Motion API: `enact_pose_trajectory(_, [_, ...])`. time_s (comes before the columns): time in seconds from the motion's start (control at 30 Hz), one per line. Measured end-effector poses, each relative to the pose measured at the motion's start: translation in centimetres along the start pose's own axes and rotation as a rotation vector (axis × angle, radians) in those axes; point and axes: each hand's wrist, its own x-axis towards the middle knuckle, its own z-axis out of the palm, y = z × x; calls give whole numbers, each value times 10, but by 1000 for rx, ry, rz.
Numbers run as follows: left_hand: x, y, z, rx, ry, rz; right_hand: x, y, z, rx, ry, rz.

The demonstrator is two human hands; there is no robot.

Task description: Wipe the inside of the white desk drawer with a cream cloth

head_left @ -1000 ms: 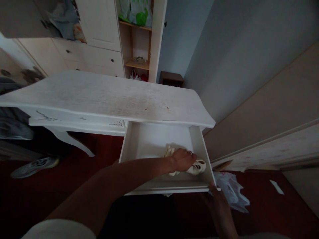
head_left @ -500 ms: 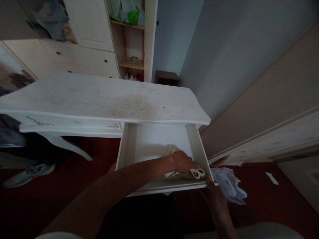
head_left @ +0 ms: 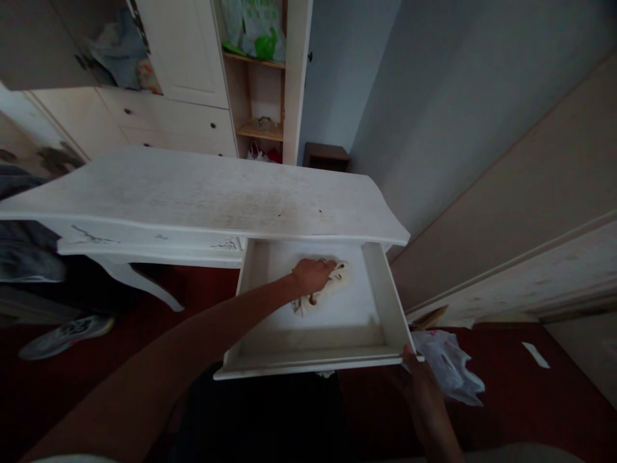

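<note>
Both hands are working the open white wooden drawer (head_left: 308, 364): the left hand (head_left: 312, 275) is clamping its fingers on a crumpled cream cloth (head_left: 335, 281) on the far floor, best pressed flat, while the right hand (head_left: 420, 387) is steadying the near-right corner, grip unclear.

A home bedroom: a white dressing table (head_left: 202, 193), a wardrobe (head_left: 183, 51) with shelves (head_left: 263, 132), clothes (head_left: 24, 251) and a shoe (head_left: 65, 328) on the floor.

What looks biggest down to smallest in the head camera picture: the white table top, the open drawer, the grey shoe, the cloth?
1. white table top
2. open drawer
3. grey shoe
4. cloth, though the left hand covers part of it, so shoe against cloth is unsure.
</note>
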Motion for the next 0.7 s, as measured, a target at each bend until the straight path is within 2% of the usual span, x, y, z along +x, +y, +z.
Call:
enact_pose_trajectory(0.1, [4,-11,-9,-136,42,-298,-2,-2,2,-4,4,2])
enact_pose_trajectory(0.17, [11,-7,-12,-187,58,-378,-3,-2,2,-7,-7,-9])
enact_pose_trajectory(0.27, [31,18,-10,-381,113,-450,1,0,-1,-8,-25,-12])
enact_pose_trajectory(0.33, [49,43,-5,-699,193,-510,4,2,-3,-3,-41,7])
enact_pose_trajectory(0.4, [67,69,1,-801,227,-498,5,3,-4,5,-51,16])
enact_pose_trajectory(0.5, [86,96,15,-1011,365,-472,3,4,-2,10,-41,-17])
enact_pose_trajectory(0.6, [91,101,29,-1295,477,-460,0,4,1,2,-37,-35])
enact_pose_trajectory(0.7, [80,101,41,-1458,488,-288,2,4,2,-3,-33,-41])
